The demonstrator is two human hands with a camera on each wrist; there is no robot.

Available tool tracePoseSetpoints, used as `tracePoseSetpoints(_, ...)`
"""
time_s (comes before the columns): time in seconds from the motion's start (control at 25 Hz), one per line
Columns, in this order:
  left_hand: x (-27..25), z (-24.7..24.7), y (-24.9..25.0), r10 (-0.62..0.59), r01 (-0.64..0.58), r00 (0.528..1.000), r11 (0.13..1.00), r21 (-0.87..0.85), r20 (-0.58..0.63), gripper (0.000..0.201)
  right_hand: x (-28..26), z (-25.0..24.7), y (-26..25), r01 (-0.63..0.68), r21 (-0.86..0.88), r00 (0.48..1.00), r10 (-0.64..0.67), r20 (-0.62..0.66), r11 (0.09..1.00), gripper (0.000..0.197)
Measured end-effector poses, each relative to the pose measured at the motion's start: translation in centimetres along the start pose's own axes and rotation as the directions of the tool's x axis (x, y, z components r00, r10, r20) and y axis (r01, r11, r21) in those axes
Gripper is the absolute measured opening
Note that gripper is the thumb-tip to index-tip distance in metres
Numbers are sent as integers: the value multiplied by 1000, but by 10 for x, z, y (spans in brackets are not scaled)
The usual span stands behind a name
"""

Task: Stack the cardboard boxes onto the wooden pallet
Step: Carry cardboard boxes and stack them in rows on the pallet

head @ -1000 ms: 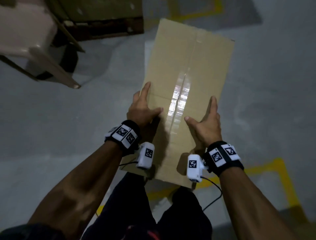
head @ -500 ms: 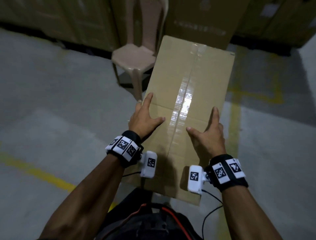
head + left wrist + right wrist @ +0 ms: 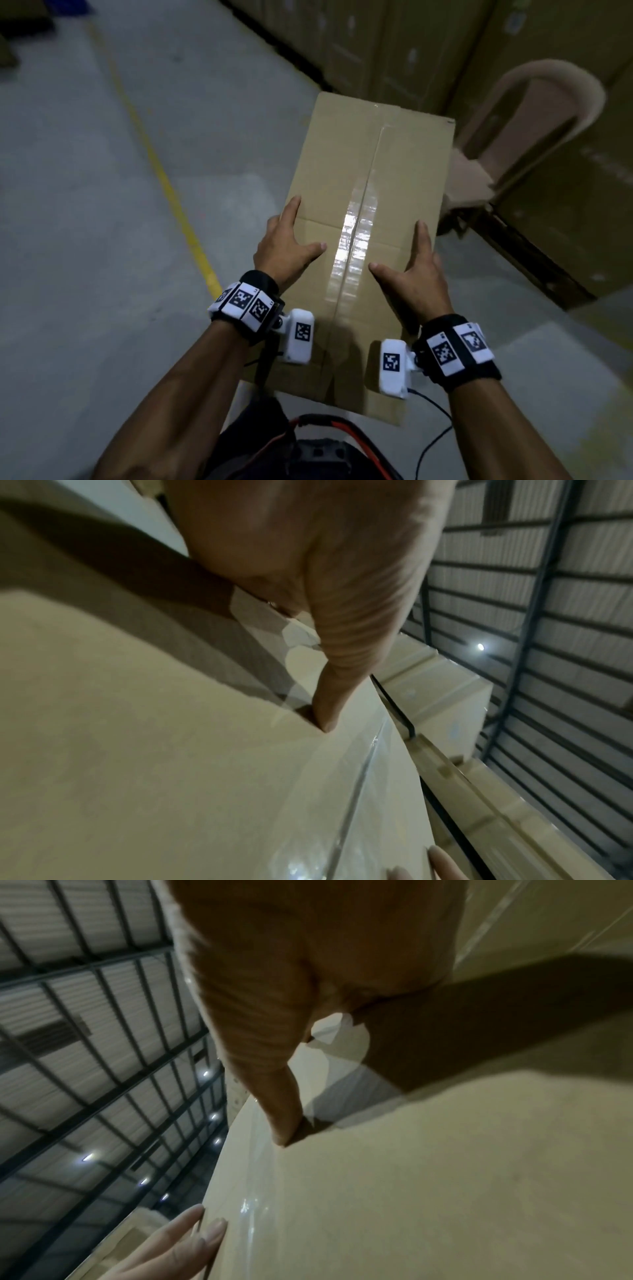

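since the earlier frame the surroundings behind the cardboard box [image 3: 370,219] have changed: the stacked cartons [image 3: 404,51] now run along the box's far side and right, the plastic chair [image 3: 524,137] that stood off its far left corner now sits to its right, and a yellow floor line [image 3: 161,178] now runs along the grey floor [image 3: 85,240] to the box's left. the box itself sits in the view as before, with both hands placed as they were.

the box is carried off the floor in front of the person's body, its long axis pointing away from the person, a taped seam [image 3: 359,236] running lengthwise down the middle of its top face.

the left hand [image 3: 286,246] presses on the box's left edge and the right hand [image 3: 412,270] on its right edge, both nearer the near end. each grip is spread wide, fingers straight along the side, thumb laid flat on the top face pointing toward the seam; the left thumb [image 3: 334,691] and right thumb [image 3: 281,1096] press onto the cardboard in the wrist views.
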State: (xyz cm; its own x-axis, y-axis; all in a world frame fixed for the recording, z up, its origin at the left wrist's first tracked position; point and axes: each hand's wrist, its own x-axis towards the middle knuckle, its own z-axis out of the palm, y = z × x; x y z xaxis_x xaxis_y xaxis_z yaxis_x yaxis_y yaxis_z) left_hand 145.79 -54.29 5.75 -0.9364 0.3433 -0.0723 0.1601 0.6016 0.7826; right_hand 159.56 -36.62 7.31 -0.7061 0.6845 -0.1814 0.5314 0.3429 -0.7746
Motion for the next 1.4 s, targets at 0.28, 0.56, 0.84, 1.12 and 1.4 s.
tracePoseSetpoints(0.28,102,-155,-116,-183,170,959,982,-76,-217,93,77,183,-153,168,-47,964,-154,217,985,107)
tracePoseSetpoints(0.56,156,-287,-199,-359,318,840,933,-168,-406,93,119,327,-286,349,-13,843,-307,441,937,107)
tracePoseSetpoints(0.84,247,-374,-283,-502,453,674,860,-233,-543,94,202,486,-395,475,21,658,-371,656,880,108)
tracePoseSetpoints(1.12,352,-489,-333,-609,567,494,767,-301,-621,94,273,626,-536,550,101,470,-408,783,829,108)
tracePoseSetpoints(1.4,410,-591,-398,-639,602,334,711,-364,-693,92,292,759,-649,626,208,295,-475,829,752,111)
